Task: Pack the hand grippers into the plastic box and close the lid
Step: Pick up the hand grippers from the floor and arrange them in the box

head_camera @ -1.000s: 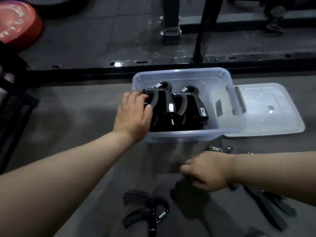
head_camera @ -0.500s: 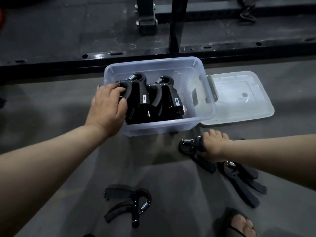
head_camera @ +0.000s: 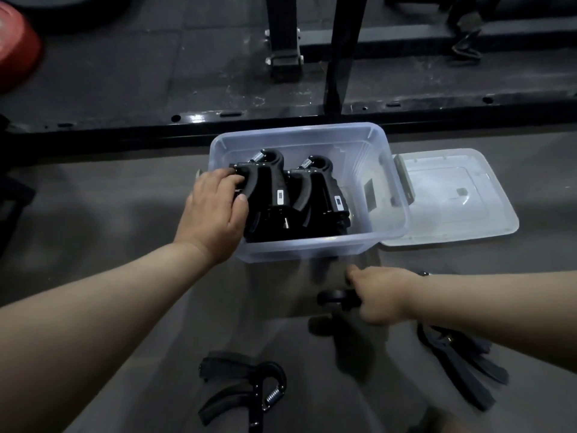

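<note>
A clear plastic box (head_camera: 387, 189) sits on the grey floor with several black hand grippers (head_camera: 315, 195) standing inside it. My left hand (head_camera: 215, 210) reaches over the box's left wall and grips the handle of the leftmost gripper (head_camera: 265, 189) in the box. My right hand (head_camera: 381, 295) is below the box, just above the floor, and holds a black hand gripper (head_camera: 337, 300) that looks blurred. The clear lid (head_camera: 452, 195) lies flat on the floor right of the box.
Another black hand gripper (head_camera: 243, 385) with a silver spring lies on the floor at the bottom centre. More grippers (head_camera: 462, 360) lie at the lower right under my right forearm. A black steel rack base (head_camera: 281, 120) runs behind the box. A red weight plate (head_camera: 15, 48) sits far left.
My right hand has lifted a gripper off the floor and moved it left, toward the front of the box. My left hand stays on the leftmost gripper in the box.
</note>
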Action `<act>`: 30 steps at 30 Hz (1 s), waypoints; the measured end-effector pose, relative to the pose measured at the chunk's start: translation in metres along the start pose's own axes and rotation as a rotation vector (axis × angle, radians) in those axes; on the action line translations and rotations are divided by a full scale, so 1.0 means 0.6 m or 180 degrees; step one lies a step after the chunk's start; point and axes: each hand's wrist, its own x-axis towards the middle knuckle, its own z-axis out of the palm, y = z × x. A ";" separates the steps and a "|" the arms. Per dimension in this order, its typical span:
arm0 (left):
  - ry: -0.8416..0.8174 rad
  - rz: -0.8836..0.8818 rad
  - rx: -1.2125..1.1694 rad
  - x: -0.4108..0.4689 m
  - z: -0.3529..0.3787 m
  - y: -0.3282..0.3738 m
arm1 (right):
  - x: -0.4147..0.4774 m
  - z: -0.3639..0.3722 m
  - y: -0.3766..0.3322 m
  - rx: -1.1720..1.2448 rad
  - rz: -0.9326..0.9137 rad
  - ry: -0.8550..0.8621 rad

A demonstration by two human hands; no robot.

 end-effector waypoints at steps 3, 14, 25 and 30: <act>0.0008 -0.0059 -0.0046 0.001 0.000 0.001 | -0.026 -0.077 -0.034 0.0927 -0.0278 -0.0915; -0.0028 -0.0115 -0.0069 0.001 0.002 0.001 | 0.000 -0.250 0.007 0.4998 -0.0549 0.1190; -0.0001 -0.0122 -0.0087 0.001 0.003 0.001 | 0.059 -0.227 0.007 0.3944 0.0536 0.1344; -0.0030 -0.0129 -0.0031 0.003 0.002 0.000 | 0.076 -0.207 0.002 0.3449 0.0418 0.1286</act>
